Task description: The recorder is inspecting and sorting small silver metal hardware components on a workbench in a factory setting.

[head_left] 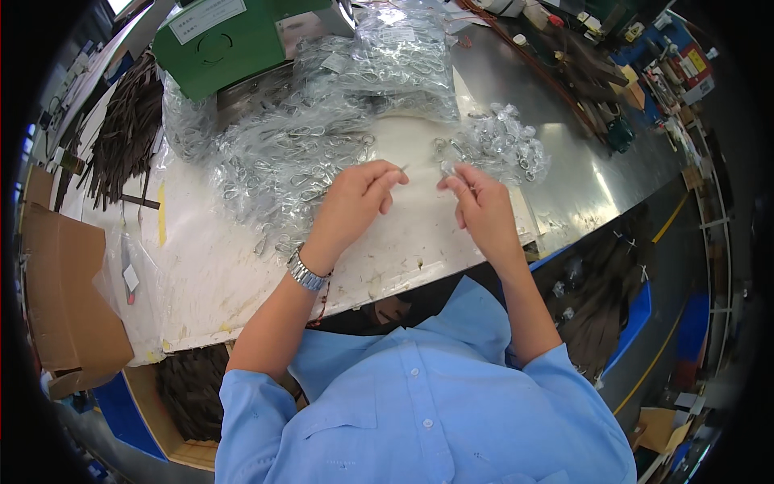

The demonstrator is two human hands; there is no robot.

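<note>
Over the white worktop [403,149], my left hand [355,198] is closed in a pinch, a small shiny tip showing at its fingertips. Opposite it, my right hand [486,211] also pinches, with a bit of something clear or metallic by its thumb and forefinger. Both pieces are too small to name. To the left of my left hand spreads a heap of metal snap hooks [274,161] in clear plastic. Just beyond my right hand lies a smaller pile of shiny metal pieces in clear wrapping [504,141].
A green machine [218,44] stands at the far left, beside stacked bags of hooks [403,60]. Dark brown strips [125,121] hang over the left side. A cardboard box [68,282] sits at the left edge. Tools and cables [564,64] lie at the far right.
</note>
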